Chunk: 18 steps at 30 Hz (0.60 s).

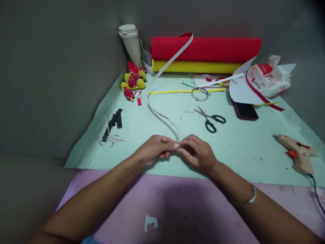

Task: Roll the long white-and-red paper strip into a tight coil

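My left hand (157, 148) and my right hand (196, 152) meet over the pale green sheet (238, 142), fingertips pinched together on the near end of a long paper strip (162, 73). The strip is red on one side and white on the other. It curves up from my fingers and runs back to the red roll (205, 48) at the wall. Both hands are closed on the strip's end. A metal bracelet sits on my right wrist.
Black-handled scissors (211, 119) lie just beyond my hands. A glue gun (296, 152) rests at the right, a dark phone (245, 110) and a white packet (269, 79) behind it. Red and yellow paper figures (132, 81), a white cup (130, 42), a yellow roll (195, 66) and black scraps (113, 123) stand left and back.
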Tool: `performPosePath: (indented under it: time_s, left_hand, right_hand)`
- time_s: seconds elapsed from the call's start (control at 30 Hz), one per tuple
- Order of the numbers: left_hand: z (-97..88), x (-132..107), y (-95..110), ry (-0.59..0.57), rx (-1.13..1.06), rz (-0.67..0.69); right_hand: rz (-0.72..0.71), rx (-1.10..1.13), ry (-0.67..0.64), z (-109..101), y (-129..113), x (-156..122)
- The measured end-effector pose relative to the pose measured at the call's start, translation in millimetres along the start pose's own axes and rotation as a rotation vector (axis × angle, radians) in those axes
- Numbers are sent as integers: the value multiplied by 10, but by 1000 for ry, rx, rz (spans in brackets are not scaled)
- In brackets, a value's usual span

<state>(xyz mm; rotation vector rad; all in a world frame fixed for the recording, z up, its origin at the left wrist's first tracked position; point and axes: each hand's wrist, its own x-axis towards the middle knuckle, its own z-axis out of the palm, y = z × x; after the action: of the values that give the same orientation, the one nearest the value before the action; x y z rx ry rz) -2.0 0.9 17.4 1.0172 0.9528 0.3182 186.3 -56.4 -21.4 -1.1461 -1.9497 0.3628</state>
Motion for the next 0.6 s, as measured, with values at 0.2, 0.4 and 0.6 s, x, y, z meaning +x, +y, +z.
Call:
performPosePath:
  time_s: [0.2, 0.4, 0.6]
  left_hand:
    - [-34, 14, -2, -30, 17, -24]
    - [-22, 3, 11, -39, 23, -37]
    - [6, 9, 1, 6, -17, -3]
  right_hand:
    - [-6, 26, -23, -13, -8, 4]
    - [-19, 38, -47, -26, -14, 9]
    - [-10, -42, 55, 7, -10, 8]
